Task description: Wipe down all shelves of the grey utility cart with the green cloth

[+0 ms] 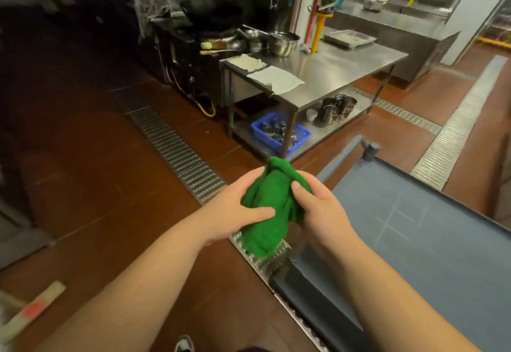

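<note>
A bunched green cloth (266, 213) hangs in the air between both my hands, to the left of the grey utility cart (431, 243). My left hand (232, 210) grips the cloth from the left, thumb lying across its front. My right hand (320, 210) holds its right side, thumb pressed on the upper fold. The cart's grey top shelf fills the lower right, with a raised rim and a corner post (372, 151) at its far end. The lower shelves are hidden under the top one.
A metal floor drain grate (177, 149) runs diagonally under my hands on the red-brown floor. A steel worktable (331, 72) stands ahead, bowls and white cloths on top, a blue basket (279, 133) below. A wooden stick (36, 307) lies lower left.
</note>
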Demonstrator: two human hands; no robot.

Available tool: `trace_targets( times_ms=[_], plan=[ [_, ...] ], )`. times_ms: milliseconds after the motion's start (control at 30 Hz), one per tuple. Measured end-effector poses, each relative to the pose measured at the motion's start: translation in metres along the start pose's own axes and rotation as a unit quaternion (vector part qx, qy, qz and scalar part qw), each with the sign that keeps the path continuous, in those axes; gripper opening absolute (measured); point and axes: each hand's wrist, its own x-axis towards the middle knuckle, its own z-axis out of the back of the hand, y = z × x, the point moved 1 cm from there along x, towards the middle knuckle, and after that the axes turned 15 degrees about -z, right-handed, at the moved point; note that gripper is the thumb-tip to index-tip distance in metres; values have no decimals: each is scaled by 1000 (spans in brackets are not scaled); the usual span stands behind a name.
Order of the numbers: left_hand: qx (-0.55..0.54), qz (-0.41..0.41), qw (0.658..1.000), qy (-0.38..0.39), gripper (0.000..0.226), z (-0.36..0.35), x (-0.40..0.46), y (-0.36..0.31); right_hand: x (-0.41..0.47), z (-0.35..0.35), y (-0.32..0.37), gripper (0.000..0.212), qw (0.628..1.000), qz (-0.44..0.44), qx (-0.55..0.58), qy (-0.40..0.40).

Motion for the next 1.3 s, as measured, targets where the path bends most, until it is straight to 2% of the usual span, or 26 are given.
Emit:
trace_targets(
  times_ms=[67, 167, 300, 400, 500, 667, 867, 1033, 1200, 1300],
  plan=[
    [38, 20, 999, 22, 80, 48, -1, 20, 31, -29, 0, 29, 1000, -22, 20, 3],
    [11, 31, 997, 67, 72, 112, -2, 39, 76, -64, -2, 32, 999, -39, 4, 13],
    [35, 66, 994, 74, 69, 178, 7, 66, 121, -80, 3, 24, 997, -31, -50, -58],
    [138, 117, 983, 32, 34, 216, 28, 78, 140, -71, 13, 23, 985, -30, -119, -120],
    [203, 86, 975, 37, 7, 235, 68, 82, 159, -51, 29, 19, 971, -21, -161, -174],
    [269, 17, 961, 58, 7, 238, 165, 92, 195, 2, 53, 17, 952, 9, -165, -257],
    [320, -57, 942, 89, 7, 208, 312, 109, 250, 96, 52, 18, 931, 36, -79, -354],
    [333, -65, 934, 109, 13, 185, 431, 128, 315, 178, 57, 25, 920, 12, -42, -389],
    [319, -100, 932, 141, 7, 156, 542, 140, 367, 239, 76, 17, 904, -1, -8, -428],
    [313, -125, 927, 161, 16, 136, 599, 145, 391, 266, 81, 16, 891, 0, 21, -454]
  ],
)
